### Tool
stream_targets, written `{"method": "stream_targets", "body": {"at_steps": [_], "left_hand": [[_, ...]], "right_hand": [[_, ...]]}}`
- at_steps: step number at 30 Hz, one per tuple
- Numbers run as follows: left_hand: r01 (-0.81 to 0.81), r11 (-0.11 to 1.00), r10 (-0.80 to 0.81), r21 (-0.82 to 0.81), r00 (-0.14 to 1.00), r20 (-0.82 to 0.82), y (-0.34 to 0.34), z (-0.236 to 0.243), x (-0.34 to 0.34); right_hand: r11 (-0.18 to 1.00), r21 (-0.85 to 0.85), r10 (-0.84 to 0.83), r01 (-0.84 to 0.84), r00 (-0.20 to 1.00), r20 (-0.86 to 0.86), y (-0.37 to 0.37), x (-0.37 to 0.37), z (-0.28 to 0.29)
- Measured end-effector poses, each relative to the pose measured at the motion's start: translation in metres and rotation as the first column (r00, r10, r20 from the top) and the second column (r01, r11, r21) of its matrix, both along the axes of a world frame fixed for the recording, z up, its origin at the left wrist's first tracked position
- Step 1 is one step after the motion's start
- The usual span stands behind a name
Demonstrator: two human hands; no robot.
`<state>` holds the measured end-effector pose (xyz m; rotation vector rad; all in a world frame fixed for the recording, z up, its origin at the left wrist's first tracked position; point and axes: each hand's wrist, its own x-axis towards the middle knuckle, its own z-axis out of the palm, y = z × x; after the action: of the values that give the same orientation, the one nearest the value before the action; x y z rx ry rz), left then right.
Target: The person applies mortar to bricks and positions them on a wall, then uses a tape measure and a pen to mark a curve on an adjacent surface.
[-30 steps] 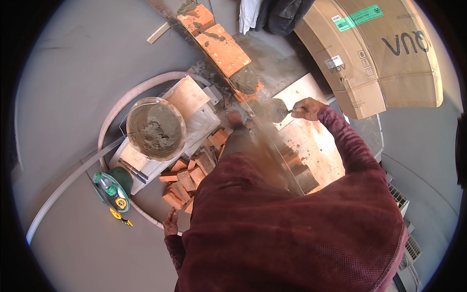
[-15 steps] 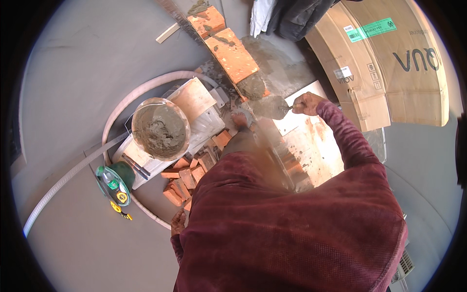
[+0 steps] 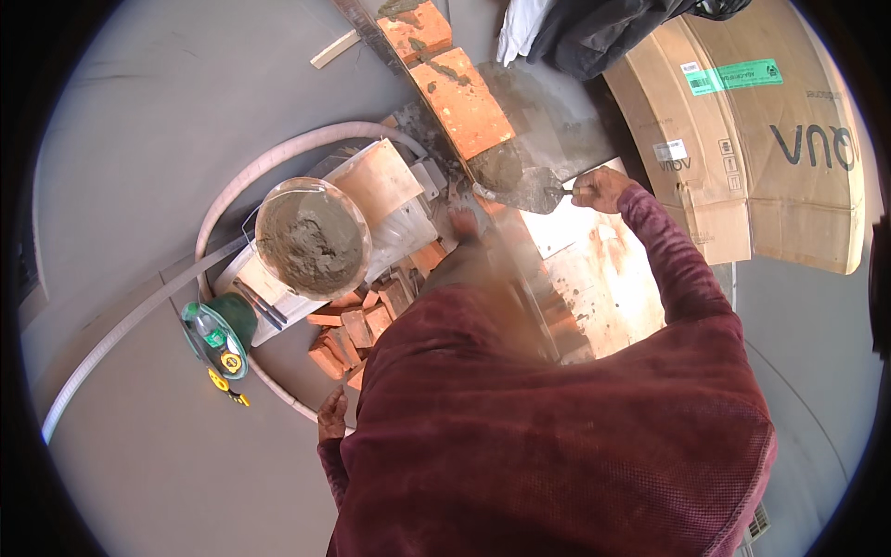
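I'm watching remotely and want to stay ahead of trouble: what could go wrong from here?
The trowel in the right hand is right by the mortar at the end of the brick row; a slip might smear it or push it over the edge.
The foot is near the blade, so falling mortar could hit it.
Loose bricks lie heaped beside the leg, a possible trip hazard.

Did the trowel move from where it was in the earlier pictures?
Yes. Judged against the laid orange brick with its end nearest you, the trowel in your right hand has moved closer to that end.
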<state>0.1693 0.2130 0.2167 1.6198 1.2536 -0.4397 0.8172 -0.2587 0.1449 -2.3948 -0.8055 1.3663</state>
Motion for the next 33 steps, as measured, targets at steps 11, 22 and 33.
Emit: {"method": "stream_targets", "body": {"at_steps": [11, 22, 33], "left_hand": [[0.093, 0.995, -0.092, 0.025, 0.995, -0.025, 0.015, 0.008, 0.055], [0.185, 0.983, -0.185, 0.004, 0.982, -0.041, 0.035, 0.013, 0.089], [0.185, 0.983, -0.185, -0.007, 0.983, 0.018, 0.029, 0.017, 0.099]], "right_hand": [[0.999, 0.002, 0.046, -0.047, 0.975, 0.216, 0.029, -0.009, 0.012], [0.999, 0.034, 0.027, -0.042, 0.928, 0.372, 0.039, -0.016, 0.022], [0.988, 0.018, -0.15, 0.15, 0.958, 0.244, -0.019, -0.039, 0.05]]}}
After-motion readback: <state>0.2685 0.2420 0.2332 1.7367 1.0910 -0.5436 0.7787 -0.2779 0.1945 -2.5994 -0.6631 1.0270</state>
